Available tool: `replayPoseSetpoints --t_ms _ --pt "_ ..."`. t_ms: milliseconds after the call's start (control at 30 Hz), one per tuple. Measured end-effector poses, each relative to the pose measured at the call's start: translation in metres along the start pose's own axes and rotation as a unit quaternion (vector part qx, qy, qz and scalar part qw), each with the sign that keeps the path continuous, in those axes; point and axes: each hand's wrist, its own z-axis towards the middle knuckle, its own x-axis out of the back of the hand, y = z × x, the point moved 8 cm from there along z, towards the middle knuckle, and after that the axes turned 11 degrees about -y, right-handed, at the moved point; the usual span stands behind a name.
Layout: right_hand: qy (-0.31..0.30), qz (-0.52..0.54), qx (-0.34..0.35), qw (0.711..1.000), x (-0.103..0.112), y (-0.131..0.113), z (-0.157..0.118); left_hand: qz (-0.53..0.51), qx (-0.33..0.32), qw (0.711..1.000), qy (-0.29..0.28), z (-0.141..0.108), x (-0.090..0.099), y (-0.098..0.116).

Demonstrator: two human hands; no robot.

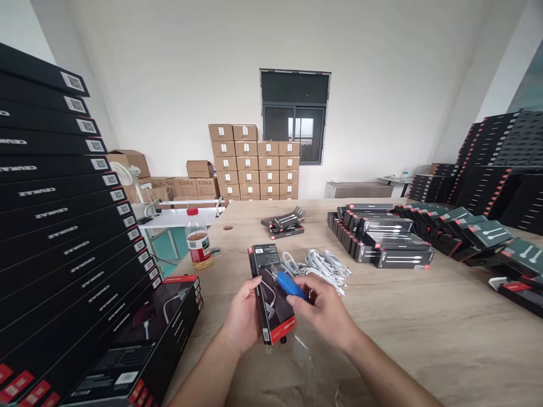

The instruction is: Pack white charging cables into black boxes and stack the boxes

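Near the middle of the wooden table point(382, 333), my left hand point(244, 317) grips the side of a black and red box point(271, 316) printed with a cable picture. In my right hand point(324, 308) is a blue tool point(292, 284), its tip over the upper part of the box's face; whether it touches cannot be made out. Just behind the box lies a heap of white cables point(326, 267). A clear strip point(303, 345) lies on the tabletop below the box.
Tall black box stacks point(63, 226) rise at the left, beside a bottle point(198, 240). A few small boxes point(285, 223) lie behind the cables. Rows of black boxes point(382, 234) stand to the right, with larger stacks point(496, 164) beyond. Cartons point(257, 164) line the back wall.
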Motion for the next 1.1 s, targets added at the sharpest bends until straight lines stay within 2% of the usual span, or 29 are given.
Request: replayPoseSetpoints --t_ms 100,167,233,367,433,500,567,633,700,767,867,967,1033,1100 --pt "-0.022 -0.035 -0.004 0.999 -0.016 -0.002 -0.004 0.015 -0.009 1.000 0.015 0.001 -0.002 -0.003" --pt "-0.013 -0.038 -0.003 0.999 -0.020 -0.001 -0.005 0.039 -0.001 0.999 0.028 0.003 0.000 -0.010" --pt "0.021 -0.026 -0.003 0.999 -0.018 0.001 -0.006 0.063 0.018 0.997 0.028 0.006 0.000 -0.019" --pt "0.102 -0.008 -0.015 0.995 -0.002 0.006 -0.005 0.075 0.041 0.996 -0.011 0.013 -0.012 -0.041" --pt "0.134 0.006 -0.024 0.991 0.013 0.010 -0.002 0.105 0.019 0.994 -0.015 0.012 -0.018 -0.046" --pt "0.204 0.032 -0.045 0.977 0.041 0.019 -0.002 0.164 0.007 0.986 -0.026 0.008 -0.025 -0.051" --pt "0.288 0.045 -0.071 0.954 0.075 0.029 -0.007 0.213 0.027 0.976 -0.047 0.004 -0.030 -0.059" --pt "0.329 0.037 -0.091 0.939 0.102 0.037 -0.011 0.206 0.071 0.974 -0.067 0.001 -0.032 -0.066" --pt "0.310 0.024 -0.106 0.944 0.114 0.042 -0.009 0.149 0.117 0.979 -0.077 0.001 -0.030 -0.069" --pt "0.279 0.010 -0.121 0.952 0.117 0.046 -0.006 0.080 0.146 0.982 -0.088 0.003 -0.027 -0.065" --pt "0.252 -0.022 -0.149 0.956 0.119 0.051 -0.011 0.006 0.151 0.983 -0.103 0.005 -0.021 -0.052" --pt "0.204 -0.110 -0.216 0.948 0.127 0.067 -0.034 -0.022 0.137 0.985 -0.100 0.004 -0.011 -0.040" --pt "0.136 -0.226 -0.299 0.917 0.138 0.087 -0.060 -0.022 0.132 0.985 -0.106 0.001 -0.007 -0.035" --pt "0.063 -0.328 -0.380 0.862 0.153 0.108 -0.088 -0.020 0.148 0.980 -0.131 -0.002 -0.010 -0.033"
